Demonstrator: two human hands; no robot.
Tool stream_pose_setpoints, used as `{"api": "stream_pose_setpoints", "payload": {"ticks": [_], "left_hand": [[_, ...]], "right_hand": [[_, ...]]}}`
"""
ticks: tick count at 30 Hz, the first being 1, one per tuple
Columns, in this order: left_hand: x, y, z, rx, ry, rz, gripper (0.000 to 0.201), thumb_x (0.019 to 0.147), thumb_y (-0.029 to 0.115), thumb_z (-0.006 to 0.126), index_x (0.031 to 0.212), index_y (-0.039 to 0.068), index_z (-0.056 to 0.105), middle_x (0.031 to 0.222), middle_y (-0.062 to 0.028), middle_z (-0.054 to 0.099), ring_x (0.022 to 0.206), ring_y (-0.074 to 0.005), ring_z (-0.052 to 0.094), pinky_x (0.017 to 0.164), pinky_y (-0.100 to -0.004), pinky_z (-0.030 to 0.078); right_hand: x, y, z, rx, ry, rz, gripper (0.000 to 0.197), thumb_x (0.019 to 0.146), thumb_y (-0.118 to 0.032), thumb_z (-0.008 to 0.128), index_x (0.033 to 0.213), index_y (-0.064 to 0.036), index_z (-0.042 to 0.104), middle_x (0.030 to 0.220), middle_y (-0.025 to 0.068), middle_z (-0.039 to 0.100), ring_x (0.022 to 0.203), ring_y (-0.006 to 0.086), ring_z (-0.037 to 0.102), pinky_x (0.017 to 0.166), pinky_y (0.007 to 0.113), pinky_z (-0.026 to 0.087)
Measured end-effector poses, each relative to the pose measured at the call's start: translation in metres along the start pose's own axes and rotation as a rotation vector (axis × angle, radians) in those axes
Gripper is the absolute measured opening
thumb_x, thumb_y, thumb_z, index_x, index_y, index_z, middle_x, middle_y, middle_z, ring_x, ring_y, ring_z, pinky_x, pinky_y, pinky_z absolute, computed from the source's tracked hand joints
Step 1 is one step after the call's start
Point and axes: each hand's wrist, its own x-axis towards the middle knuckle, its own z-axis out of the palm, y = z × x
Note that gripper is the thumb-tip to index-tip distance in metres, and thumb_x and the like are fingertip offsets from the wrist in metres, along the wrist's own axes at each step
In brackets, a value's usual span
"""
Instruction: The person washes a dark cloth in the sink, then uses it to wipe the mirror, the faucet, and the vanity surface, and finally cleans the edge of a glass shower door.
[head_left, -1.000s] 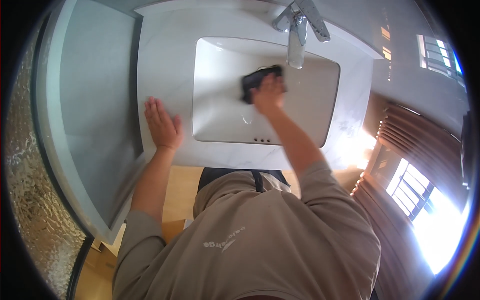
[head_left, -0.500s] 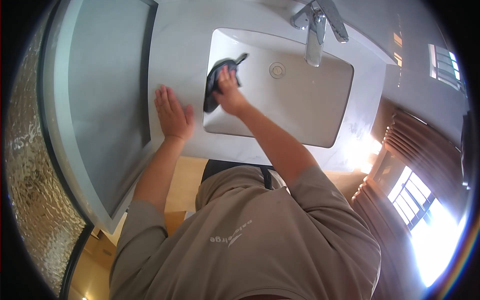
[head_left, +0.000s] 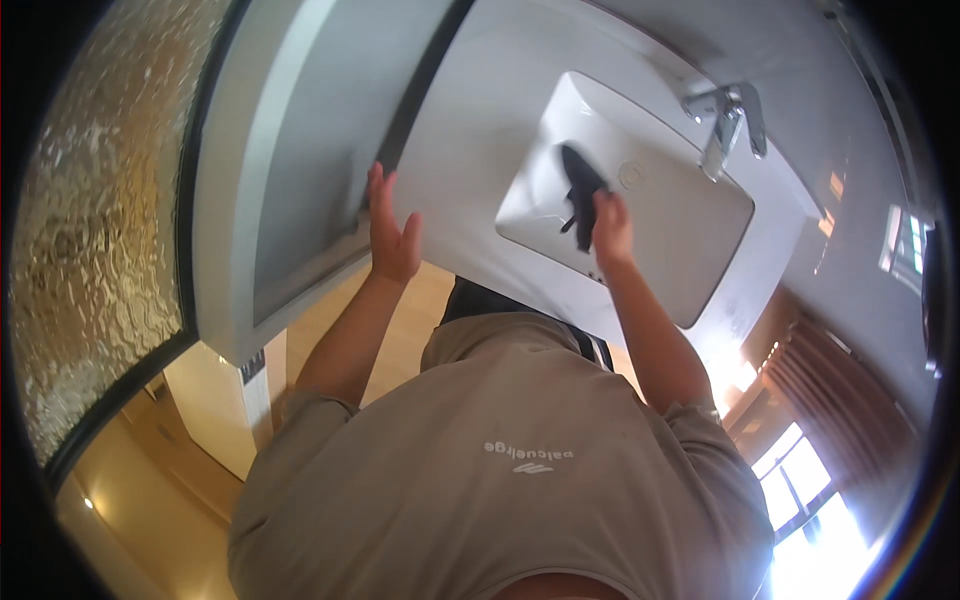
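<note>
My right hand (head_left: 613,232) grips a dark grey cloth (head_left: 582,190), which hangs bunched and slightly blurred over the left part of a white rectangular sink (head_left: 680,255). Whether the cloth touches the basin I cannot tell. The round drain (head_left: 632,176) shows just right of the cloth. At the left end of the pale marbled counter (head_left: 470,150), my left hand (head_left: 393,240) holds nothing, its fingers stretched out and the thumb apart. It is beside the dark edge of a grey panel; contact there is unclear.
A chrome faucet (head_left: 728,125) stands at the sink's far right side. To my left is a large grey panel (head_left: 330,120) with a pale frame, then textured glass (head_left: 110,190). Brown curtains (head_left: 840,375) and a bright window (head_left: 815,500) lie at the lower right.
The view has turned, so the sink appears tilted and farther right. My right hand has brought the cloth away from the sink's left wall. My left hand has left its flat rest on the counter.
</note>
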Motion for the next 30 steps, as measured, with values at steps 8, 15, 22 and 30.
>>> {"api": "stream_pose_setpoints", "payload": {"ticks": [8,15,22,30], "left_hand": [[-0.099,0.006,-0.042,0.008,-0.044,-0.116,0.056,0.088,0.027,0.053,0.131,-0.006,0.040,0.152,-0.0303,0.021,0.142,-0.0471,0.017,0.114,-0.0544,0.015],[-0.121,-0.018,-0.057,0.070,-0.010,-0.133,0.051,0.087,0.020,0.058,0.129,-0.005,0.043,0.149,-0.0310,0.027,0.140,-0.0478,0.022,0.114,-0.0559,0.015],[-0.114,0.012,-0.035,0.072,0.017,-0.038,0.046,0.084,0.009,0.061,0.127,-0.002,0.045,0.148,-0.0289,0.030,0.140,-0.0473,0.024,0.114,-0.0516,0.019],[-0.189,0.033,0.006,0.193,-0.024,-0.066,0.041,0.085,0.016,0.061,0.121,-0.001,0.050,0.146,-0.0291,0.033,0.137,-0.0498,0.027,0.111,-0.0575,0.021]], "right_hand": [[0.134,-0.066,0.141,-0.890,-0.056,-1.122,0.021,0.073,-0.017,0.062,0.089,-0.0031,0.061,0.124,0.0170,0.057,0.117,0.0356,0.052,0.096,0.047,0.046],[-0.093,-0.006,0.182,-0.732,-0.659,-1.277,0.017,0.079,-0.026,0.064,0.081,-0.0089,0.068,0.135,0.0033,0.054,0.134,0.0294,0.040,0.107,0.044,0.037],[-0.083,-0.013,0.121,-1.087,-0.840,-1.157,0.013,0.079,-0.019,0.064,0.086,-0.0077,0.066,0.140,0.0041,0.049,0.137,0.0297,0.035,0.112,0.042,0.032],[-0.096,0.036,0.036,-0.862,-0.522,-0.993,0.012,0.086,-0.017,0.061,0.089,-0.0052,0.060,0.142,0.0005,0.048,0.136,0.0279,0.037,0.106,0.043,0.039]]}}
